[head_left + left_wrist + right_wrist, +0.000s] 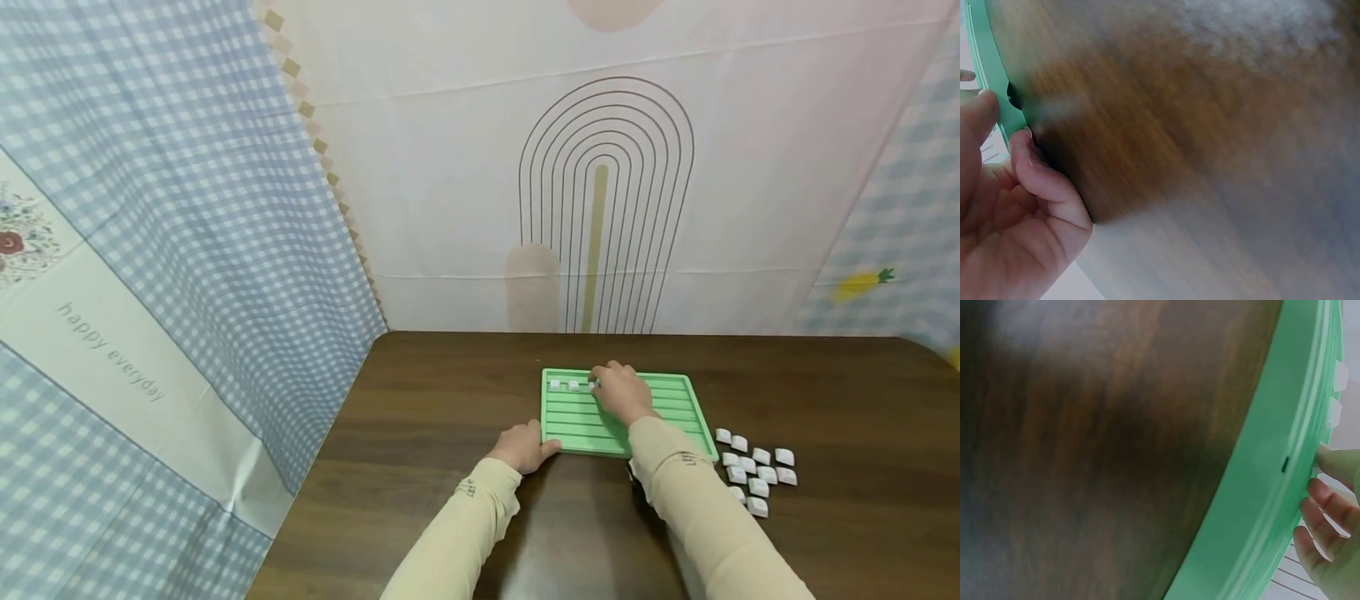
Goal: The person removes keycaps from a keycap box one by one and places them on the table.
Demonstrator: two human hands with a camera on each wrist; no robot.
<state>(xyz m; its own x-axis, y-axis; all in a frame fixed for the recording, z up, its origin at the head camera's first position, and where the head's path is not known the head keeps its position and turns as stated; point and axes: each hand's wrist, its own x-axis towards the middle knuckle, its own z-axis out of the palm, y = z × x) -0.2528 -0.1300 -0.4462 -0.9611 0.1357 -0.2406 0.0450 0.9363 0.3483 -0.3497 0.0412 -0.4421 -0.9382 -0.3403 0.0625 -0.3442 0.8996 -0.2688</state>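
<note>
A green ridged tray (585, 429) lies on the table. My left hand (523, 446) holds its near left corner, the thumb along the rim; in the left wrist view the thumb presses the tray's green edge (986, 56) and a finger (1041, 175) curls beside it. Over the tray's far row, my right hand (624, 393) pinches a small white keycap (592, 386), mostly hidden by the fingers. Left of it in that row sit two more keycaps, one in the corner (555, 384) and one beside it (573, 385). The right wrist view shows the right hand (1332, 519) beyond the tray's near wall (1254, 450).
Several loose white keycaps (758, 487) lie scattered on the brown table (435, 400), just right of the tray. A patterned cloth (450, 167) hangs behind the table, and a blue checked curtain (225, 208) hangs on the left.
</note>
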